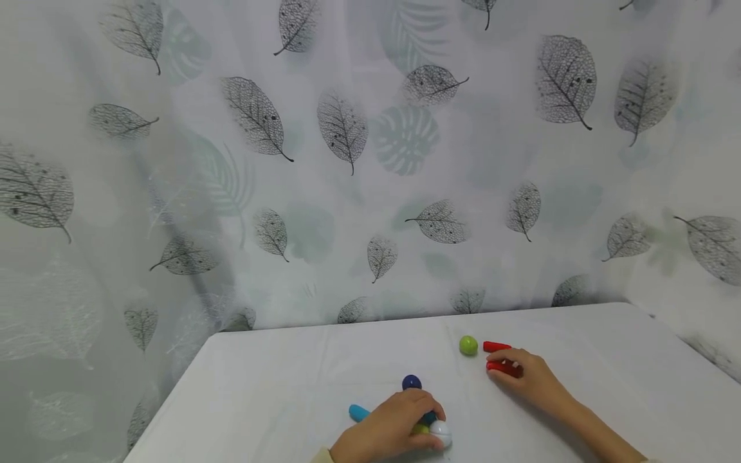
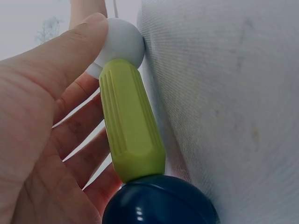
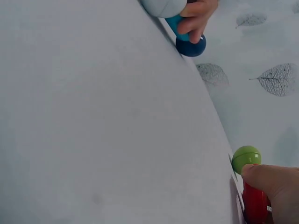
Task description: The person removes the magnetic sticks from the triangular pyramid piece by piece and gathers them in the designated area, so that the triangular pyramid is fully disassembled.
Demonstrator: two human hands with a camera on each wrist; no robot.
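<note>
The left hand [image 1: 393, 426] is pinching a smooth white ball [image 1: 441, 433] between thumb and finger, low over the white cloth-covered surface [image 1: 272, 386]. A ribbed yellow-green rod [image 2: 131, 121] is joining that ball to a glossy dark-blue ball [image 2: 159, 203]. A light-blue rod [image 1: 359, 413] is poking out beside this hand. The right hand [image 1: 532, 381] is pinching a glossy red rod [image 1: 503, 368]; a second red rod [image 1: 496, 346] is lying just beyond, near a shiny lime-green ball [image 1: 468, 345].

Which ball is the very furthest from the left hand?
The green ball, beside the red sticks. The white ball and dark blue balls are by the left hand.
</note>
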